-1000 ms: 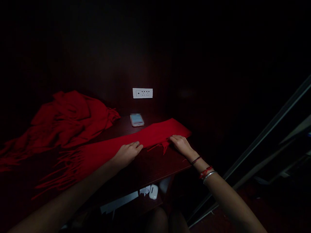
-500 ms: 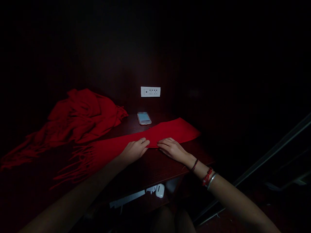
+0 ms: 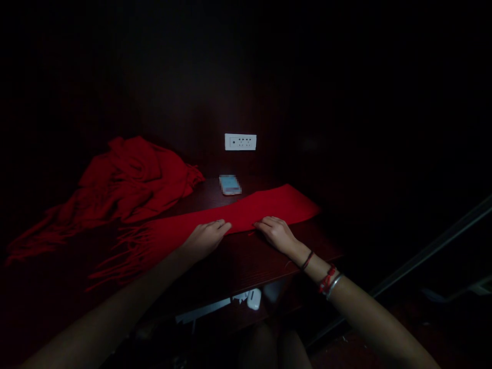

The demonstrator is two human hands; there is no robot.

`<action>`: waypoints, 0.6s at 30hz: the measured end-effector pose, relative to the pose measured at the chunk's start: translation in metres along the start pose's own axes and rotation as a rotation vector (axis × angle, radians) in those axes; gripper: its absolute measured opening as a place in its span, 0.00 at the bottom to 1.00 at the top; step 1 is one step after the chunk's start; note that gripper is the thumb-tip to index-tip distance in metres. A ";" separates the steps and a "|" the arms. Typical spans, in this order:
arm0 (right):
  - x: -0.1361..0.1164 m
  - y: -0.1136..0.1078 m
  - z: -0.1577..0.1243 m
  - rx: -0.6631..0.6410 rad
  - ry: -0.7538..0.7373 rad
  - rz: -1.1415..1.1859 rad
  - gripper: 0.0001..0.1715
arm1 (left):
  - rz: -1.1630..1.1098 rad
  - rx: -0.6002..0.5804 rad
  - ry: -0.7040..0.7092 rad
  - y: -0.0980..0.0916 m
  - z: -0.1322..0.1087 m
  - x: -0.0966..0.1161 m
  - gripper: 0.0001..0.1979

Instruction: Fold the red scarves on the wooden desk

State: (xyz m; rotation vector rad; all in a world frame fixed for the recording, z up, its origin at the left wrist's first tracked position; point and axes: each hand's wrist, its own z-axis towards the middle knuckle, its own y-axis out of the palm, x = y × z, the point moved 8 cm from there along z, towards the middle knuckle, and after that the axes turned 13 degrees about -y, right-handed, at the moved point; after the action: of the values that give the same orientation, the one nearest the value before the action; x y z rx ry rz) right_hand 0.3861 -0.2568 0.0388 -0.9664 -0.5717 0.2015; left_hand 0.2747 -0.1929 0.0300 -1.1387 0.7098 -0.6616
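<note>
A red fringed scarf [image 3: 277,200], folded into a long flat band, lies across the dark wooden desk [image 3: 246,261]. Its tassels spread out at the left end, partly behind my left forearm. My left hand [image 3: 207,237], with a ring on one finger, is closed at the scarf's near edge, left of the middle. Further right, my right hand [image 3: 277,233] grips the same near edge with its fingers bent together. A short stretch of the edge shows between the two hands. Both thumbs are mostly hidden.
A crumpled heap of red fringed cloth [image 3: 130,179] sits at the left. Behind the scarf lies a phone-like slab [image 3: 229,184] with a blurred screen. A white wall socket [image 3: 240,142] is above it. Below the desktop are a small white case [image 3: 253,298] and white paper [image 3: 207,310].
My hands have moved slightly apart along the scarf's near edge, the left one leftward and the right one rightward. The view has shifted slightly.
</note>
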 end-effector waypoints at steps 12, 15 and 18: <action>0.000 0.004 0.001 -0.058 -0.022 0.015 0.12 | -0.213 -0.097 -0.030 -0.005 -0.060 -0.094 0.22; -0.003 0.006 0.002 -0.075 -0.054 0.030 0.11 | -0.339 -0.202 -0.101 -0.014 -0.062 -0.135 0.17; -0.005 0.007 0.003 -0.090 -0.076 0.044 0.12 | -0.377 -0.304 -0.160 -0.019 -0.059 -0.160 0.16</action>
State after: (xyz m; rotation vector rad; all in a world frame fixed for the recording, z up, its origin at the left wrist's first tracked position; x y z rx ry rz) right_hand 0.3813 -0.2523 0.0323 -1.0623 -0.6338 0.2551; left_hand 0.1284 -0.1071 0.0585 -1.6108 0.4705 -0.7838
